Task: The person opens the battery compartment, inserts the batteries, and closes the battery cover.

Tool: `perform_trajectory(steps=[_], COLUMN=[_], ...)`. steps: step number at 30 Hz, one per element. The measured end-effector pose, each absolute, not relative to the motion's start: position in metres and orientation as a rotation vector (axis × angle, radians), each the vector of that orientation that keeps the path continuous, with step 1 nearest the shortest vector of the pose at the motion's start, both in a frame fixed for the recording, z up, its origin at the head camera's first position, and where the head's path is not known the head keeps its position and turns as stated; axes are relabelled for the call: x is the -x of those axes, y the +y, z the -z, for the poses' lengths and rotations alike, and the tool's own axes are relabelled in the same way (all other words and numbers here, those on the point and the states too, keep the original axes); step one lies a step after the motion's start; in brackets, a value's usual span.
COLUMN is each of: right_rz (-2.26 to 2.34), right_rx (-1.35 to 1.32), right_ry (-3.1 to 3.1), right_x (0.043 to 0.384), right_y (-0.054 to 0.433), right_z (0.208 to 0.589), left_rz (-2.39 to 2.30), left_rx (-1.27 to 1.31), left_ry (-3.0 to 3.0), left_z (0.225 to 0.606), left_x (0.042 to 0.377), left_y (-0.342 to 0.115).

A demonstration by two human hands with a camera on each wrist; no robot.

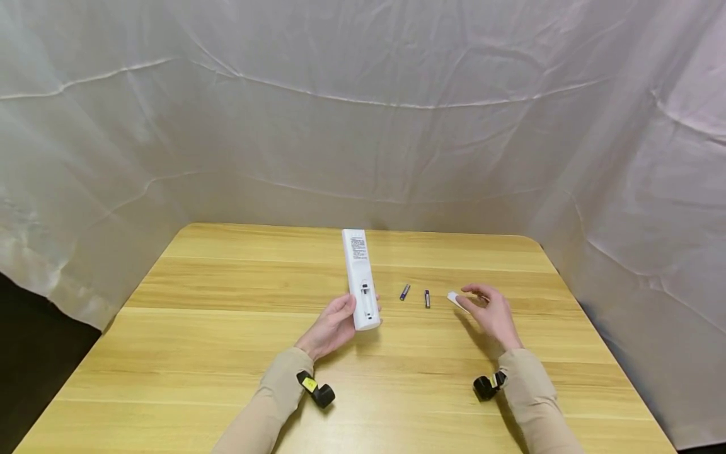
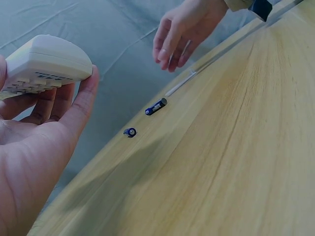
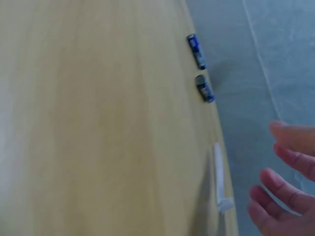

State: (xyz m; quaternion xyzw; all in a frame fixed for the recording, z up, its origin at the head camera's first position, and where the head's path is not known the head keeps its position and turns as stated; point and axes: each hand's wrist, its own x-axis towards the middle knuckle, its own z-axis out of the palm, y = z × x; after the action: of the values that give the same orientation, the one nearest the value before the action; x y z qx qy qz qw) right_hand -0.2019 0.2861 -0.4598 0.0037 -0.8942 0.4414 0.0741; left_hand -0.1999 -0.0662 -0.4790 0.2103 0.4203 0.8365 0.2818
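A white remote control (image 1: 357, 274) rests in my left hand (image 1: 333, 329), gripped between the thumb and fingers above the table. Its back faces up in the head view, with the battery compartment (image 1: 368, 302) uncovered. Two small blue batteries (image 1: 405, 292) (image 3: 204, 89) lie apart on the table to the right of the remote. Beyond them lies a white battery cover (image 3: 219, 172), flat on the wood. My right hand (image 1: 495, 316) hovers just above this cover, fingers loosely bent. Both wrist views show a gap between hand and cover.
The wooden table (image 1: 227, 366) has rounded far corners. Pale fabric (image 1: 363, 139) hangs behind it and on both sides. A black wrist camera (image 1: 323, 395) sits on the left sleeve and another (image 1: 484, 388) on the right.
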Motion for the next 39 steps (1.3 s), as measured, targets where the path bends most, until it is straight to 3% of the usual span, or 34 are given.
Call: perform_trajectory(steps=[21,39], right_rz=[-2.076,-1.440], right_rx=[-0.026,-0.047], right_ry=[-2.526,-2.987], right_x=[0.216,0.241], right_y=[0.268,0.241], right_z=[0.442,0.447], left_rz=[-2.249,-2.240], left_rx=[-0.556,-0.561], left_ry=[1.134,1.198], left_z=[0.478,0.482], left_x=[0.199,0.199], left_y=[-0.067,-0.066])
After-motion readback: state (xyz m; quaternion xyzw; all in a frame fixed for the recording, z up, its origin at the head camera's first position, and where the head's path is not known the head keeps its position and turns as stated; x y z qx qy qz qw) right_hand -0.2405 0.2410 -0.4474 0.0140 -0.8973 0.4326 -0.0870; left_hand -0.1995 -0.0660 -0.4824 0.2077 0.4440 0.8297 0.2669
